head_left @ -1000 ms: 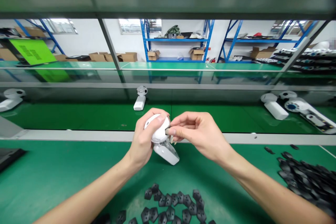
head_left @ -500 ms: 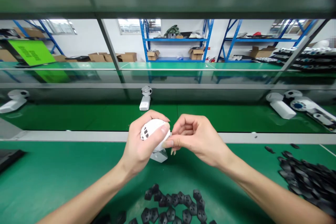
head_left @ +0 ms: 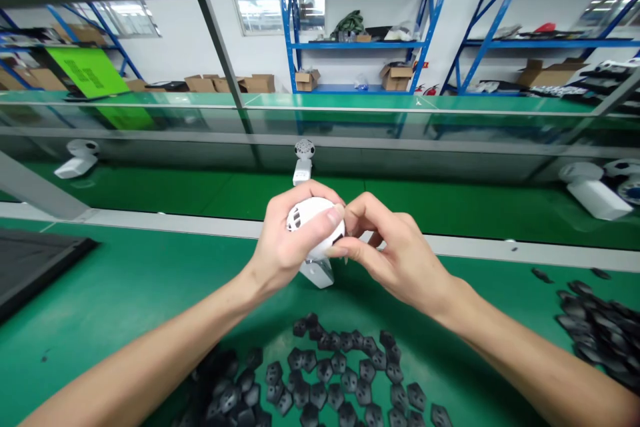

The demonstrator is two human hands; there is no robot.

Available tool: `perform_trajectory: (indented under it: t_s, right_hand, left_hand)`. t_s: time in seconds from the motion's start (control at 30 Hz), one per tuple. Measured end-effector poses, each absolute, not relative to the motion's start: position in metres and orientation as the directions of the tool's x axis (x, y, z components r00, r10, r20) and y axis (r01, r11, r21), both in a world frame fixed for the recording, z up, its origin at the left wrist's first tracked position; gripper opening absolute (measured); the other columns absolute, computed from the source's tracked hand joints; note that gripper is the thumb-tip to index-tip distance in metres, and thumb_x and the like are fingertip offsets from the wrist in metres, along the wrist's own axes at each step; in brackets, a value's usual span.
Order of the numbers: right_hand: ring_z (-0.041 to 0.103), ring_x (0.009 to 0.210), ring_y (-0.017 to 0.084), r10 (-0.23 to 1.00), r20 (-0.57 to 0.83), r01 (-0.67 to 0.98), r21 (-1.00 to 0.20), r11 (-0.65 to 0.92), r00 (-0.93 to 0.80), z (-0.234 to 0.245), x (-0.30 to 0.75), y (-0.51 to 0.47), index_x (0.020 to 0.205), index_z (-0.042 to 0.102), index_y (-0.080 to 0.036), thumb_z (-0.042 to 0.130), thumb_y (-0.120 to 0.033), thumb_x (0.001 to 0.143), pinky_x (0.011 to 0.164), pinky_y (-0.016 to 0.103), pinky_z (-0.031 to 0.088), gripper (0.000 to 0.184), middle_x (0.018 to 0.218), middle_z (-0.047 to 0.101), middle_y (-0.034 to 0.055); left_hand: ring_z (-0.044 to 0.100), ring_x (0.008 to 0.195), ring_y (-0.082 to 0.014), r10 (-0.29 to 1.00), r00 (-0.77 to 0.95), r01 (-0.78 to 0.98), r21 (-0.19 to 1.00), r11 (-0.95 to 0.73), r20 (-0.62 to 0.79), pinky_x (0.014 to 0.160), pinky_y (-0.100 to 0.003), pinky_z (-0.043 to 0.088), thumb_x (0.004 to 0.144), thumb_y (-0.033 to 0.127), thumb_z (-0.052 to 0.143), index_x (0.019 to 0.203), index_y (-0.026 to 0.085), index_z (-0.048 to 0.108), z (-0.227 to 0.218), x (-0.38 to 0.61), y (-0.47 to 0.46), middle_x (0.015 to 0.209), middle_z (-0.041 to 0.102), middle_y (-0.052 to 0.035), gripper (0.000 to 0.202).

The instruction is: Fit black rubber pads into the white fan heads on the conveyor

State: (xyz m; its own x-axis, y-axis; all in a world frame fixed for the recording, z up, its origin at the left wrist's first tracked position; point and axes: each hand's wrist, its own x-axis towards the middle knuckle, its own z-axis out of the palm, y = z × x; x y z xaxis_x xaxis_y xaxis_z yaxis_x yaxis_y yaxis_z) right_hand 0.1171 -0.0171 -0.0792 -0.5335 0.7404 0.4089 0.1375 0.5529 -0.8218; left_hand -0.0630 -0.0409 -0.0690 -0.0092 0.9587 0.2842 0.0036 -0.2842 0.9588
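My left hand (head_left: 290, 237) wraps a white device's round vented head (head_left: 311, 215), which is tilted, with its rectangular white base (head_left: 317, 273) hanging below. My right hand (head_left: 400, 250) presses its thumb and fingertips against the right side of the head. Any small part between those fingers is hidden. Spread on the green bench (head_left: 125, 293) just below my hands lies a pile of dark hexagonal pieces (head_left: 325, 373).
More dark pieces (head_left: 595, 327) are heaped at the right. A black flat panel (head_left: 30, 267) lies at the left. Beyond a grey rail, similar white devices (head_left: 303, 163) stand on a lower green bench. Blue shelves (head_left: 360, 45) with cardboard boxes stand farther back.
The view has tilted and shifted. The white head has turned in my left hand, and my right fingers have closed in on it. The dark piece seen earlier at those fingertips no longer shows.
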Motion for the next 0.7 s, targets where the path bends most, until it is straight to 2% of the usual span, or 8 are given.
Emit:
perform_trajectory:
  t_s: [0.17, 0.27, 0.33, 0.4, 0.5, 0.53, 0.6, 0.7]
  right_hand:
    - [0.056, 0.059, 0.013, 0.769, 0.407, 0.122, -0.842, 0.525, -0.493, -0.077, 0.113, -0.014, 0.088, 0.046, -0.026, 0.078, -0.054, 0.094, 0.057, 0.026, 0.041, 0.043, 0.071, 0.063, -0.0066]
    - [0.066, 0.081, 0.019, 0.795, 0.372, 0.142, -0.861, 0.488, -0.479, -0.08, 0.109, -0.013, 0.095, 0.046, -0.027, 0.09, -0.054, 0.08, 0.071, 0.029, 0.05, 0.054, 0.089, 0.07, -0.0031]
    - [0.067, 0.106, 0.024, 0.809, 0.269, 0.214, -0.877, 0.43, -0.523, -0.082, 0.108, -0.014, 0.11, 0.05, -0.026, 0.095, -0.052, 0.073, 0.087, 0.036, 0.053, 0.063, 0.117, 0.071, 0.0038]
    - [0.066, 0.115, 0.027, 0.771, 0.091, 0.243, -0.92, 0.307, -0.631, -0.085, 0.109, -0.013, 0.128, 0.05, -0.025, 0.094, -0.05, 0.075, 0.09, 0.038, 0.054, 0.074, 0.132, 0.068, 0.0078]
    - [0.07, 0.097, 0.023, 0.607, -0.1, 0.307, -0.919, 0.248, -0.788, -0.09, 0.114, -0.003, 0.125, 0.06, -0.021, 0.081, -0.052, 0.089, 0.076, 0.031, 0.055, 0.052, 0.117, 0.074, 0.0062]
    - [0.071, 0.091, 0.022, 0.62, -0.142, 0.397, -0.87, 0.293, -0.771, -0.092, 0.118, 0.004, 0.119, 0.065, -0.021, 0.076, -0.053, 0.092, 0.072, 0.03, 0.054, 0.043, 0.111, 0.076, 0.0049]
    - [0.072, 0.084, 0.023, 0.777, -0.173, 0.656, -0.662, 0.363, -0.605, -0.097, 0.13, 0.023, 0.115, 0.07, -0.022, 0.07, -0.05, 0.097, 0.069, 0.03, 0.054, 0.034, 0.104, 0.078, 0.0046]
    - [0.074, 0.089, 0.039, 0.943, -0.072, 0.876, -0.399, 0.271, -0.324, -0.106, 0.153, 0.056, 0.124, 0.069, -0.011, 0.065, -0.03, 0.095, 0.072, 0.044, 0.055, 0.035, 0.103, 0.077, 0.0197]
  left_hand:
    - [0.057, 0.056, -0.0165, 0.973, 0.02, -0.135, 0.965, -0.226, 0.231, 0.051, -0.027, 0.042, 0.075, 0.042, 0.079, 0.079, 0.017, 0.072, -0.066, -0.061, -0.037, 0.068, 0.066, -0.0038, 0.026]
    - [0.058, 0.048, -0.0177, 0.981, 0.046, -0.332, 0.93, -0.16, 0.186, 0.047, -0.029, 0.043, 0.075, 0.045, 0.072, 0.077, 0.016, 0.069, -0.059, -0.059, -0.033, 0.068, 0.066, -0.0041, 0.029]
    - [0.056, 0.043, -0.0172, 0.982, 0.04, -0.427, 0.892, -0.149, 0.183, 0.043, -0.029, 0.041, 0.074, 0.044, 0.069, 0.077, 0.016, 0.067, -0.056, -0.059, -0.03, 0.071, 0.066, -0.0034, 0.028]
    - [0.056, 0.043, -0.0166, 0.987, -0.003, -0.473, 0.869, -0.143, 0.161, 0.043, -0.029, 0.041, 0.073, 0.043, 0.07, 0.079, 0.017, 0.067, -0.057, -0.059, -0.026, 0.072, 0.066, -0.0024, 0.027]
    - [0.068, 0.066, -0.0203, 0.992, -0.118, -0.448, 0.89, -0.086, 0.036, 0.058, -0.03, 0.052, 0.077, 0.043, 0.074, 0.091, 0.017, 0.073, -0.069, -0.067, -0.017, 0.085, 0.073, -0.0056, 0.03]
    - [0.072, 0.081, -0.022, 0.985, -0.172, -0.398, 0.915, -0.073, 0.004, 0.067, -0.03, 0.055, 0.079, 0.043, 0.075, 0.097, 0.017, 0.074, -0.074, -0.072, -0.013, 0.096, 0.076, -0.0074, 0.032]
    - [0.07, 0.111, -0.0238, 0.96, -0.279, -0.249, 0.965, -0.078, 0.006, 0.084, -0.029, 0.055, 0.083, 0.042, 0.076, 0.11, 0.02, 0.075, -0.081, -0.083, -0.008, 0.119, 0.077, -0.0082, 0.035]
    - [0.069, 0.117, -0.0253, 0.952, -0.28, -0.007, 0.992, -0.13, 0.122, 0.093, -0.033, 0.053, 0.088, 0.04, 0.074, 0.105, 0.021, 0.073, -0.079, -0.092, -0.01, 0.121, 0.076, -0.0076, 0.026]
